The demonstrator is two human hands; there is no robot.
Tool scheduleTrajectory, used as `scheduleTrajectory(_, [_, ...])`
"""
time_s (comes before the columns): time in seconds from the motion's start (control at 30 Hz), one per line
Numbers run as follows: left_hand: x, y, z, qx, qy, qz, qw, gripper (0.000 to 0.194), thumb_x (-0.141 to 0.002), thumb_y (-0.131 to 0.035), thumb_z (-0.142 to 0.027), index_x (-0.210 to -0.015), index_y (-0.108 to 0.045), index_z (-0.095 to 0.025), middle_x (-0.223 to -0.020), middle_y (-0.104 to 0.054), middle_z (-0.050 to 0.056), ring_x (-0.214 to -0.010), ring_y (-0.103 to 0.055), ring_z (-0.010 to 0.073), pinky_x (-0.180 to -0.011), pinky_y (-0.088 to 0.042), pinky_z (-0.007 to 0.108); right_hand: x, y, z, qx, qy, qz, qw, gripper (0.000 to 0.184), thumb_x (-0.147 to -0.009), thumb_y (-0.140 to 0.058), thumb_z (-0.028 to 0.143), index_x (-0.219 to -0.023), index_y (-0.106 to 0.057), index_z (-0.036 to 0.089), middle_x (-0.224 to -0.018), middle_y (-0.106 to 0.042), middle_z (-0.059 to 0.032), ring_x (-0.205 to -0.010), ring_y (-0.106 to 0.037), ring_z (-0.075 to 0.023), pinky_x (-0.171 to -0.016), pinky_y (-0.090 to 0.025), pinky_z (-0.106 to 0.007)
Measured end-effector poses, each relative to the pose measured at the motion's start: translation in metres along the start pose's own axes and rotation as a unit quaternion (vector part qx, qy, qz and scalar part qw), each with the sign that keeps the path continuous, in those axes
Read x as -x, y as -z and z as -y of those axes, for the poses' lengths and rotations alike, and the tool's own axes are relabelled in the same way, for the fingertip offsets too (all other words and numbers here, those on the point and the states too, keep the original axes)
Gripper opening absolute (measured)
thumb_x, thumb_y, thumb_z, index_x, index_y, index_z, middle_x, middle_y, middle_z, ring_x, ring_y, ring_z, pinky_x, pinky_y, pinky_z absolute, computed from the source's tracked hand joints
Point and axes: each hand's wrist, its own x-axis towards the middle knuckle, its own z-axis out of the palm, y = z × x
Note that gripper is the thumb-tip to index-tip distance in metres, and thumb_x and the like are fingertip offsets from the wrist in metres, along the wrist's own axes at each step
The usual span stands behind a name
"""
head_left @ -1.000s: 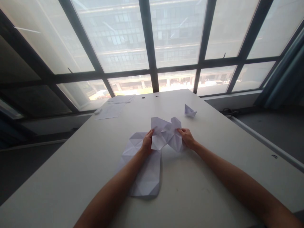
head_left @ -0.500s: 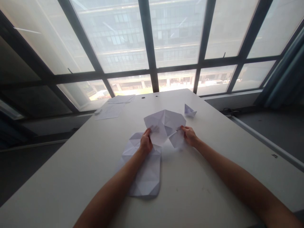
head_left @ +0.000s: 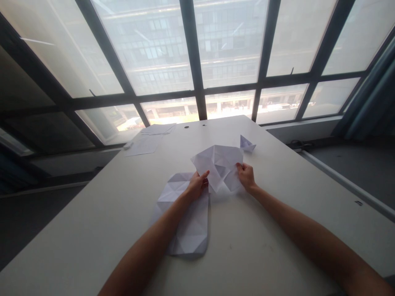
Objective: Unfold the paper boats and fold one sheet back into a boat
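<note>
A creased, partly folded sheet of white paper (head_left: 226,158) is held up above the table between both hands. My left hand (head_left: 197,185) pinches its near left part, thumb on top. At the right edge, my right hand (head_left: 246,174) grips the sheet between thumb and fingers. Beneath my left forearm lies a stack of creased white paper (head_left: 193,230), flat on the table and partly covered by the arm. A small folded paper boat (head_left: 247,144) stands just beyond my right hand.
The white table (head_left: 265,255) reaches to large windows (head_left: 228,45) with dark frames. Flat sheets of paper (head_left: 143,146) lie at the far left of the tabletop. A blue curtain (head_left: 367,98) hangs at the right, above a dark floor.
My left hand has shifted right and inward along the sheet. The paper's near flaps have drawn closer together. My right hand stays at the right edge.
</note>
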Motion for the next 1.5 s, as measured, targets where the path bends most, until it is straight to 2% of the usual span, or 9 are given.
scheduleTrajectory(0.1, [0.003, 0.001, 0.002, -0.011, 0.032, 0.045, 0.998, 0.035, -0.073, -0.077, -0.021, -0.104, -0.064, -0.015, -0.098, -0.071, 0.012, -0.075, -0.069, 0.0205, -0.066, -0.055, 0.030, -0.003, 0.002, -0.002, 0.023, 0.022, -0.007, 0.999, 0.037, -0.080, -0.055, 0.049, -0.059, -0.046, 0.020, -0.050, -0.041, 0.0044, -0.046, -0.031, -0.0099, -0.041, -0.023, -0.024])
scheduleTrajectory(0.27, [0.002, 0.004, 0.003, 0.001, 0.039, 0.033, 0.999, 0.032, -0.068, -0.071, -0.007, -0.098, -0.065, -0.013, -0.096, -0.072, 0.012, -0.080, -0.069, 0.0219, -0.072, -0.055, 0.031, -0.011, 0.008, -0.007, 0.041, 0.024, -0.014, 0.999, 0.037, -0.079, -0.056, 0.050, -0.060, -0.052, 0.019, -0.050, -0.043, 0.0040, -0.047, -0.031, -0.0098, -0.042, -0.022, -0.023])
scheduleTrajectory(0.57, [0.002, -0.003, -0.018, 0.007, -0.052, -0.036, 0.998, 0.034, -0.072, -0.068, -0.012, -0.106, -0.063, -0.016, -0.094, -0.072, 0.009, -0.083, -0.068, 0.0222, -0.073, -0.053, 0.030, -0.027, 0.018, -0.015, -0.020, -0.026, -0.012, 0.999, 0.038, -0.073, -0.062, 0.050, -0.076, -0.067, 0.013, -0.059, -0.059, 0.0001, -0.048, -0.042, -0.0107, -0.043, -0.029, -0.022])
scheduleTrajectory(0.8, [-0.002, 0.010, -0.042, -0.054, -0.112, -0.079, 0.989, 0.023, -0.076, -0.065, -0.013, -0.098, -0.067, -0.017, -0.093, -0.072, 0.008, -0.079, -0.067, 0.0186, -0.071, -0.051, 0.025, -0.039, 0.035, -0.011, -0.073, -0.075, 0.062, 0.993, 0.038, -0.067, -0.071, 0.048, -0.081, -0.071, 0.012, -0.063, -0.064, -0.0020, -0.048, -0.047, -0.0108, -0.043, -0.033, -0.022])
scheduleTrajectory(0.93, [-0.004, 0.018, -0.051, -0.133, -0.114, -0.086, 0.981, 0.015, -0.075, -0.067, -0.013, -0.089, -0.070, -0.017, -0.081, -0.072, 0.005, -0.075, -0.065, 0.0177, -0.067, -0.050, 0.023, -0.043, 0.039, -0.005, -0.086, -0.086, 0.069, 0.990, 0.039, -0.063, -0.075, 0.046, -0.081, -0.073, 0.012, -0.067, -0.068, -0.0043, -0.051, -0.052, -0.0122, -0.045, -0.038, -0.023])
scheduleTrajectory(1.07, [-0.005, 0.026, -0.053, -0.188, -0.056, -0.111, 0.974, 0.007, -0.074, -0.071, -0.018, -0.080, -0.070, -0.014, -0.067, -0.068, 0.004, -0.062, -0.062, 0.0163, -0.055, -0.046, 0.021, -0.043, 0.042, -0.006, -0.082, -0.099, 0.077, 0.989, 0.038, -0.065, -0.074, 0.045, -0.084, -0.072, 0.012, -0.070, -0.070, -0.0046, -0.052, -0.053, -0.0120, -0.046, -0.039, -0.022])
scheduleTrajectory(1.17, [-0.005, 0.036, -0.059, -0.216, -0.013, -0.098, 0.971, 0.023, -0.073, -0.074, -0.028, -0.086, -0.069, -0.009, -0.063, -0.065, 0.004, -0.050, -0.056, 0.0131, -0.048, -0.042, 0.021, -0.040, 0.045, -0.006, -0.073, -0.118, 0.108, 0.985, 0.036, -0.067, -0.074, 0.044, -0.083, -0.072, 0.011, -0.070, -0.070, -0.0053, -0.051, -0.054, -0.0116, -0.044, -0.039, -0.022])
scheduleTrajectory(1.33, [0.002, 0.049, -0.070, -0.303, 0.033, -0.066, 0.950, 0.057, -0.074, -0.076, -0.039, -0.120, -0.059, -0.012, -0.087, -0.069, 0.008, -0.064, -0.063, 0.0136, -0.062, -0.051, 0.026, -0.032, 0.045, 0.003, -0.070, -0.149, 0.223, 0.961, 0.038, -0.071, -0.074, 0.046, -0.089, -0.072, 0.012, -0.080, -0.073, -0.0071, -0.056, -0.060, -0.0141, -0.049, -0.046, -0.023])
scheduleTrajectory(1.5, [0.022, 0.053, -0.072, -0.331, 0.015, -0.020, 0.943, 0.086, -0.067, -0.079, -0.026, -0.142, -0.039, -0.014, -0.073, -0.063, 0.000, -0.063, -0.060, 0.0130, -0.066, -0.051, 0.029, -0.023, 0.038, 0.013, -0.065, -0.153, 0.283, 0.945, 0.042, -0.072, -0.074, 0.048, -0.094, -0.072, 0.012, -0.083, -0.073, -0.0069, -0.061, -0.062, -0.0155, -0.052, -0.049, -0.023])
